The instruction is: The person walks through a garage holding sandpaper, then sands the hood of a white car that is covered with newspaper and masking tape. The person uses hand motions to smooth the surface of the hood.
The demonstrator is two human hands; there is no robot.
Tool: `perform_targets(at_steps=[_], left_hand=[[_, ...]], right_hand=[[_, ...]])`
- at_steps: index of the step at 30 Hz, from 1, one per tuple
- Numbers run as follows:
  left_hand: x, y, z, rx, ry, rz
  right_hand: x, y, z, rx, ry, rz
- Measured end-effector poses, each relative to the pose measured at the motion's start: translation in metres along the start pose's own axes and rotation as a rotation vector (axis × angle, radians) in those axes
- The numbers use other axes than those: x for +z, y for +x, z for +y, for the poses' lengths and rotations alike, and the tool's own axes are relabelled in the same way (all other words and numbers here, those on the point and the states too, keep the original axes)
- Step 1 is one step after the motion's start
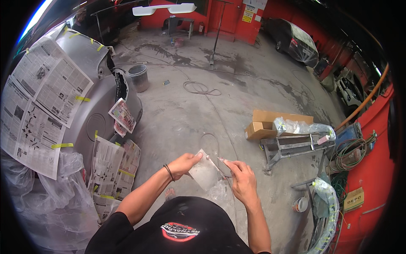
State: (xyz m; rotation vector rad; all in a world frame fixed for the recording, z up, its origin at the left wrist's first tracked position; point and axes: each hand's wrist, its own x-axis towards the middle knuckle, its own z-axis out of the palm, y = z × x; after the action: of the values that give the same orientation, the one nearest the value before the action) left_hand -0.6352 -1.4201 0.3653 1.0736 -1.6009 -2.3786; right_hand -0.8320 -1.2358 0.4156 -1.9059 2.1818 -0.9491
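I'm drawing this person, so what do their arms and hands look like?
The left hand and right hand wear no gloves. A thin dark band circles the left wrist; none shows on the right. The forearms are bare, below short black sleeves.

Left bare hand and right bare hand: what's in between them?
In the head view, a flat, pale grey rectangular board lies between the left hand, which holds it, and the right hand.
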Motion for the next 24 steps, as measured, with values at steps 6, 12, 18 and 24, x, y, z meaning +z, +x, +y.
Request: perform_targets(at_steps=[6,12,18,24], left_hand=[[0.006,-0.002,-0.012,-0.008,-0.063,0.064],[0.018,0.008,-0.044,0.058,0.056,0.045],[0.014,-0.02,-0.062,0.368,0.443,0.365],[0.015,0.0,-0.055,0.521,0.564,0.559]], right_hand=[[0.001,-0.01,0.002,-0.316,-0.229,-0.082],[0.037,0.051,0.027,-0.213,-0.022,-0.048],[0.071,0.127,0.094,0.398,0.245,0.068],[0.121,0.123,0.184,0.865,1.106,0.078]])
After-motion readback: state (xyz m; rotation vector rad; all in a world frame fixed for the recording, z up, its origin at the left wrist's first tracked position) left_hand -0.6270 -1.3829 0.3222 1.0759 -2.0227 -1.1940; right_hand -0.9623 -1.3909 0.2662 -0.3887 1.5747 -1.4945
